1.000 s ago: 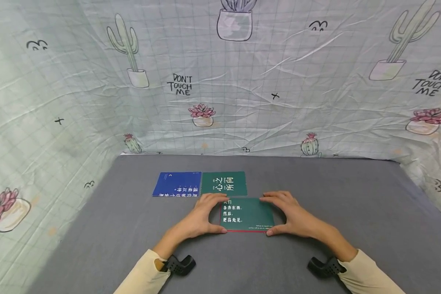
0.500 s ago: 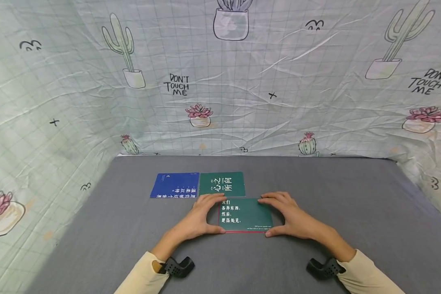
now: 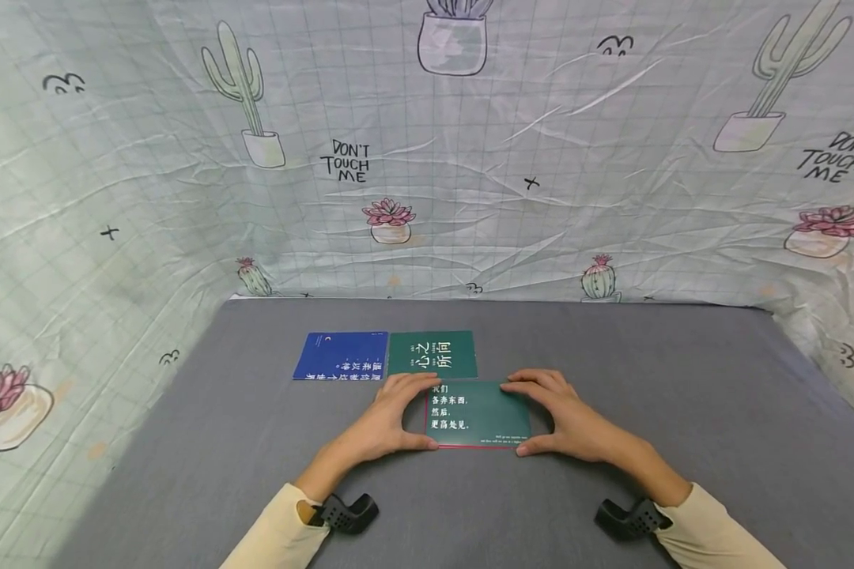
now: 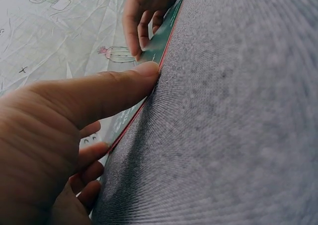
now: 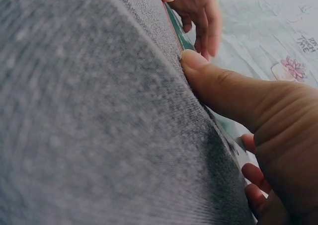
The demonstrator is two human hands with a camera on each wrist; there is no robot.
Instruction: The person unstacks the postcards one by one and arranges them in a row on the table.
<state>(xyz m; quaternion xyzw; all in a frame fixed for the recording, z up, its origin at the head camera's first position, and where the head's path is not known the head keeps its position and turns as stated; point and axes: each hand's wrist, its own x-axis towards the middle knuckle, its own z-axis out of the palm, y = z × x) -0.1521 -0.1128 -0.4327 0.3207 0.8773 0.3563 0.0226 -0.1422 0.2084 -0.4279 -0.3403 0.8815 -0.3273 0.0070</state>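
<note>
A pale cloth (image 3: 455, 170) printed with cacti, potted succulents and the words DON'T TOUCH ME hangs in wrinkles along the far side and the left; in front of it spreads a grey tabletop (image 3: 441, 506); from the near edge two cream sleeves (image 3: 277, 525) reach in, one at the left and one at the right; out of them come the left hand (image 3: 384, 427) and the right hand (image 3: 568, 419), facing each other across a near green card (image 3: 478, 412), which lies near the middle of the tabletop; each hand is bent into a wide C, thumb at the card's near edge and fingertips at its far edge, the left hand gripping the left end and the right hand gripping the right end; just beyond, partly behind the left fingers, lies a far green card (image 3: 432, 353), and close along its left side a blue card (image 3: 341, 356); a black wrist device (image 3: 349, 514) sits at each cuff; smallest of all, white characters stand at the left of the near green card, fine lettering lies at its near right, and a thin red line (image 3: 478, 447) runs along its near edge.
</note>
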